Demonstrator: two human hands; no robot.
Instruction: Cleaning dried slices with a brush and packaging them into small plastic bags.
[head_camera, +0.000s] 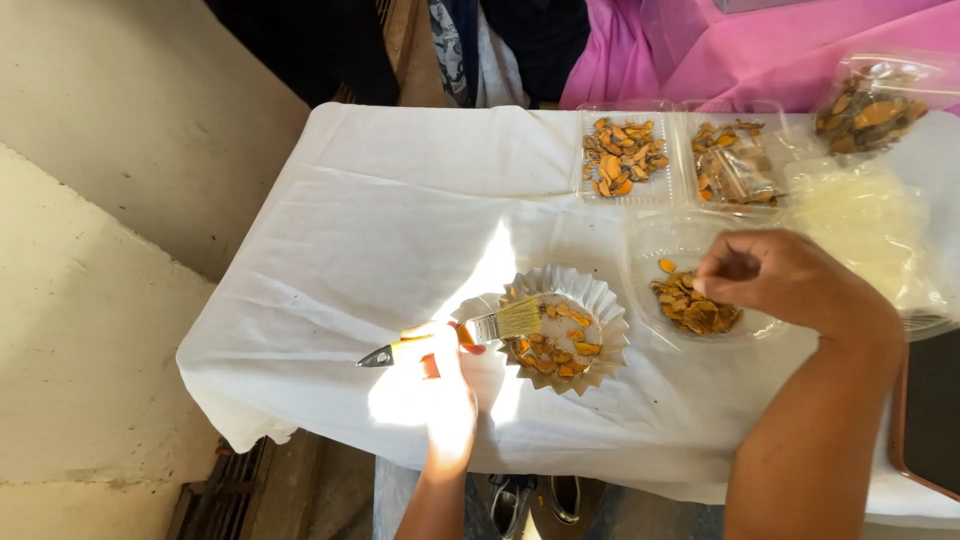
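Centrally, I see the left hand (443, 385) gripping a paintbrush (470, 332) over a fluted paper tray (590, 300); the right hand (775, 277) pinches dried orange slices (693, 308).

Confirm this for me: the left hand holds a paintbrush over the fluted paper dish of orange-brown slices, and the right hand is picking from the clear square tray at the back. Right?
Not quite. The head view shows the right hand picking from the clear round container of slices near the paper dish, not a square tray at the back. The rest holds: the left hand holds the paintbrush over the fluted paper dish of orange-brown slices.
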